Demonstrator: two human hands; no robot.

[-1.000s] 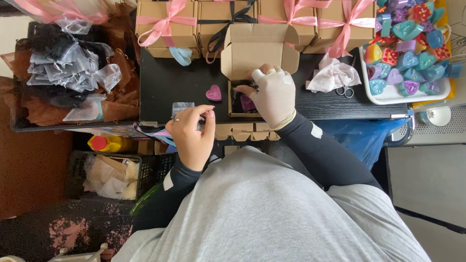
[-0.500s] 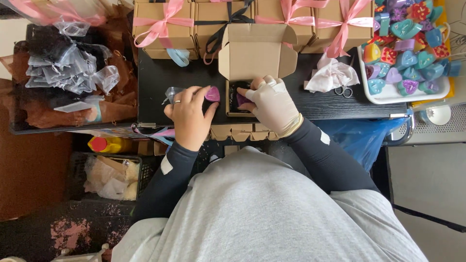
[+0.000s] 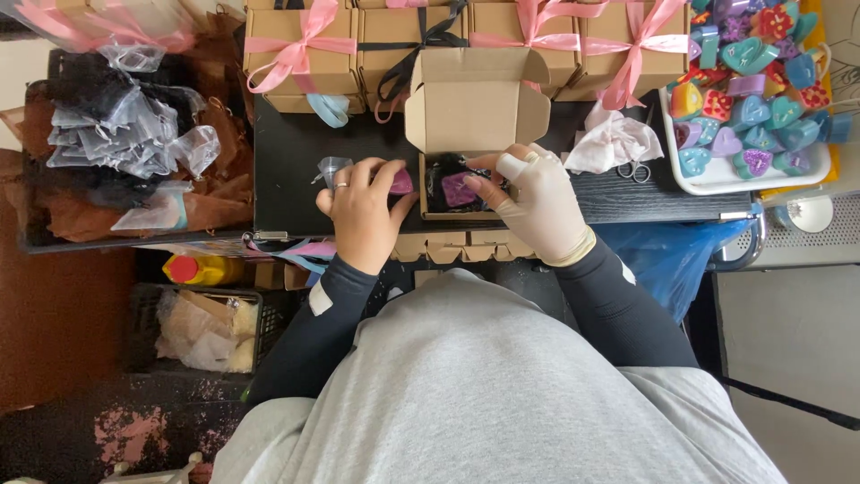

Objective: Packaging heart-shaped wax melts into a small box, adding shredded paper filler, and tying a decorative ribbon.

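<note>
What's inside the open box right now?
The open box holds dark filler and a purple heart. The gloved right hand covers its right side, so anything there is hidden. The left hand holds a pink heart just outside.

Black table [image 3: 296, 170] with ribboned boxes [image 3: 300, 49], open box [image 3: 470, 125], tray [image 3: 717, 184].

At the back of the black desk [image 3: 296, 193] stands a row of brown boxes tied with pink bows [image 3: 300, 49]. A white tray [image 3: 717, 179] on the right holds many little colored hearts [image 3: 748, 58]. Small scissors [image 3: 634, 170] lie by a crumpled white cloth [image 3: 609, 139]. On the left sits a pile of shiny clear bags [image 3: 116, 134], maybe wrapping. A yellow bottle [image 3: 202, 269] lies below the desk.
</note>
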